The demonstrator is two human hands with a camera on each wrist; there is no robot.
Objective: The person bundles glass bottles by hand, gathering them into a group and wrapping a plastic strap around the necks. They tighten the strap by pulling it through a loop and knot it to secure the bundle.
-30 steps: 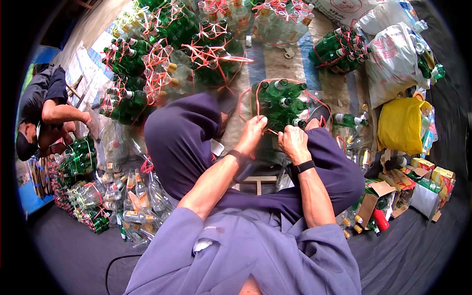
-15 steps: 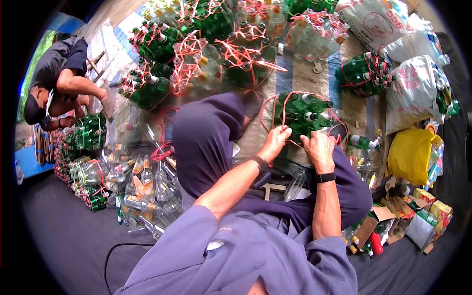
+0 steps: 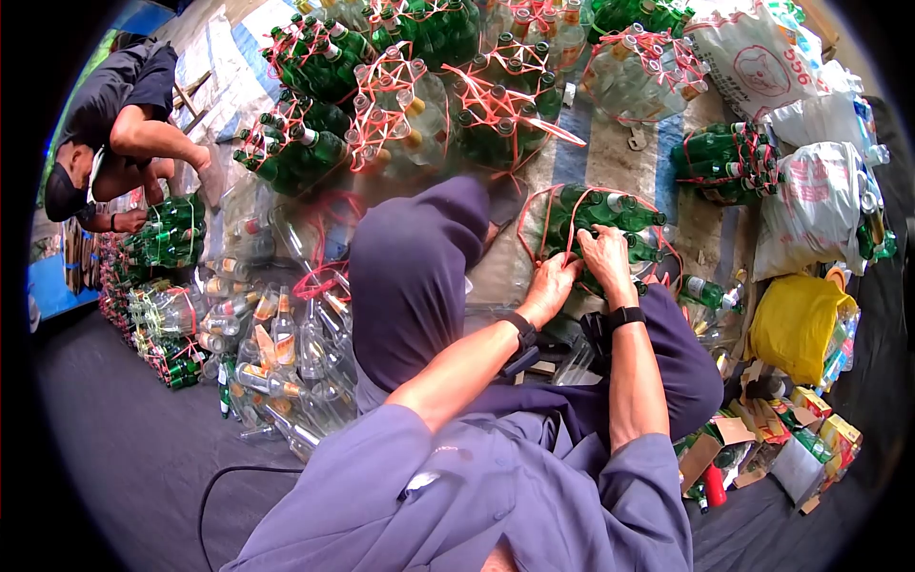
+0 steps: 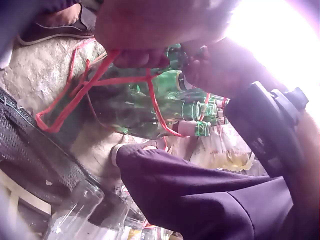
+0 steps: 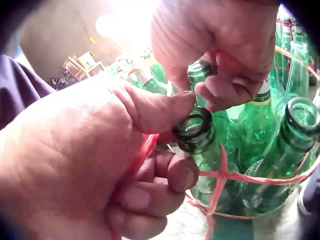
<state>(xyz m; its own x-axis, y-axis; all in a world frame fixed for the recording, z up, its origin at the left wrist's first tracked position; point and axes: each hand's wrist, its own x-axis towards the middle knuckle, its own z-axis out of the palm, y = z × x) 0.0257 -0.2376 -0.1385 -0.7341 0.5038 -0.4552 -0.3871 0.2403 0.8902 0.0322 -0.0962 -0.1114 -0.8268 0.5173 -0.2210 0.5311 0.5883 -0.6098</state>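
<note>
- Tying a bundle of green bottles (image 3: 615,217) with red string (image 4: 105,82); judged to be mid-wrap, with strands already round the necks and a slack loop trailing off the bundle's near side.
- Resting on the mat (image 3: 653,167), that bundle, with the purple-clad knee (image 3: 419,238) just to its left.
- Gripping one strand in the right hand (image 5: 85,165), fingers curled tight about it, thumb pressed to an open bottle mouth (image 5: 194,131) at the bundle's edge.
- Pinching more string in the left hand (image 4: 150,22), fingers folded over the spot on top of the bundle where several strands meet.
- Calling next, most likely, for a firm pull to take up the slack and a knot drawn snug against the necks, with neither grip allowed to slip.
- Standing beyond the bundle, tied bundles (image 3: 496,114); heaped well to its left, loose clear bottles (image 3: 286,343).
</note>
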